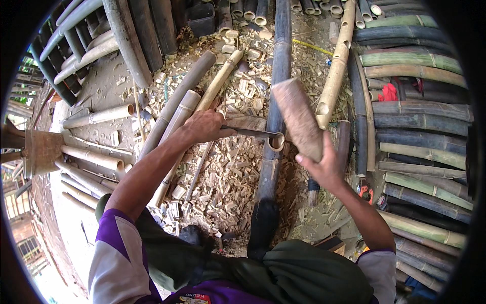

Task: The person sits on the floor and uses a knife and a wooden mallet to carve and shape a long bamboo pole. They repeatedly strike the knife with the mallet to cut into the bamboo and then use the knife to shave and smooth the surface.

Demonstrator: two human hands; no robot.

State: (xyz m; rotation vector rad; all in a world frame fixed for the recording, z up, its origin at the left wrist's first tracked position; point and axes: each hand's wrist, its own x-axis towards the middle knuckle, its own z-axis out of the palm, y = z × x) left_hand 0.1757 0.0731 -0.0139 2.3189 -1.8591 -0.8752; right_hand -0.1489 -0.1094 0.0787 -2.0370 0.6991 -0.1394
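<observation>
The dark bamboo pole (281, 66) lies in front of you, smooth, round and blue-black, with a node ring near the notch (276, 145), a rounded opening whose cut walls show pale, fibrous bamboo. Its long axis runs nearly 12 to 6 o'clock, the far end leaning slightly toward 1. Your left hand (205, 125), at about 10 o'clock from the notch, is wrapped around the slim, dark metal chisel (253, 132); its long axis runs 9 to 3, the tip pointing just past 3 at the notch's upper edge. Your right hand (324, 162), toward 4 o'clock, is clamped on the near end of a thick, rough-grained wooden billet (298, 116), blurred, which slants toward 11 above the pole; whether the two touch, you cannot tell. Curled, straw-coloured bamboo chips (230, 177) litter the ground, thickest toward 8. Toward 1 stands out a pale bamboo pole (336, 71) with rounded holes; a bristle brush (313, 195) sits near 5, and stacked green and dark poles (420, 121) fill 3 o'clock.
</observation>
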